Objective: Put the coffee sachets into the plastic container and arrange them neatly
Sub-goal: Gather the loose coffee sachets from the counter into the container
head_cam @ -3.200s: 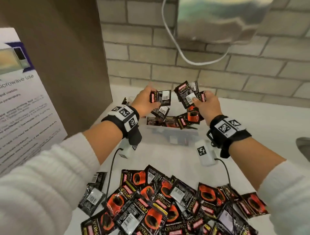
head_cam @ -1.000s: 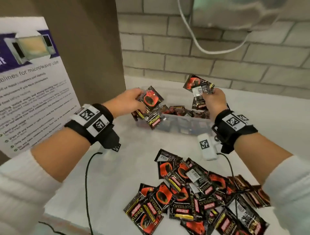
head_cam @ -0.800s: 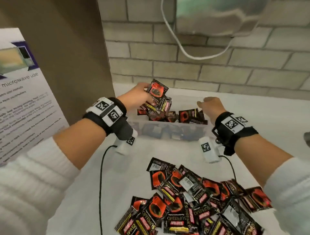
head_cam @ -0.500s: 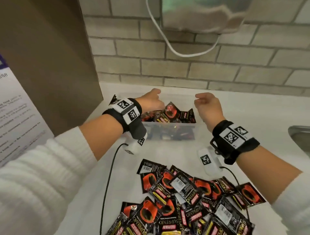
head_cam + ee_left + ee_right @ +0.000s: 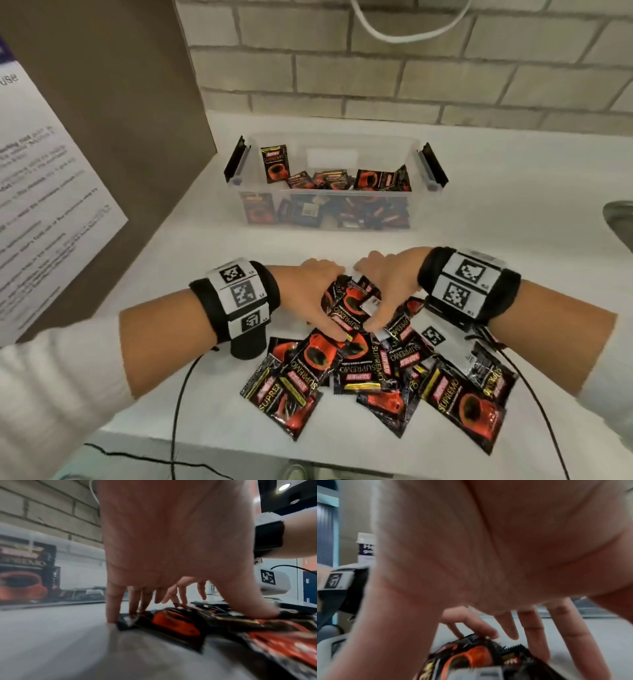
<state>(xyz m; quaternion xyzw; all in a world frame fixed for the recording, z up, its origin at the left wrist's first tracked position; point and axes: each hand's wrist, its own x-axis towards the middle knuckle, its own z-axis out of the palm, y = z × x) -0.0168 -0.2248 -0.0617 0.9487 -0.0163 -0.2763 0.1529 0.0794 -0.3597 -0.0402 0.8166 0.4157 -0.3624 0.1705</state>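
Note:
A clear plastic container (image 5: 376, 147) stands at the back of the white counter with several black-and-red coffee sachets (image 5: 342, 180) lying jumbled in it. A loose pile of sachets (image 5: 370, 370) covers the counter's near part. My left hand (image 5: 310, 291) and right hand (image 5: 387, 287) meet over the pile's far end, palms down. Between them a few sachets (image 5: 349, 303) stand tilted up. Left fingers (image 5: 113, 608) reach the counter at a sachet's edge, and the left thumb presses on top. Right fingers (image 5: 537, 635) hook behind the same bunch, the thumb on its near side.
A brown panel with a microwave notice (image 5: 51, 205) closes off the left side. A brick wall (image 5: 411, 75) with a white cable runs along the back. A metal sink rim (image 5: 620, 219) shows at the right. Black wrist cables (image 5: 178, 394) trail over the counter's front edge.
Both hands let their sachets drop into the container, then drew back toward me. They now close on sachets at the pile's far end.

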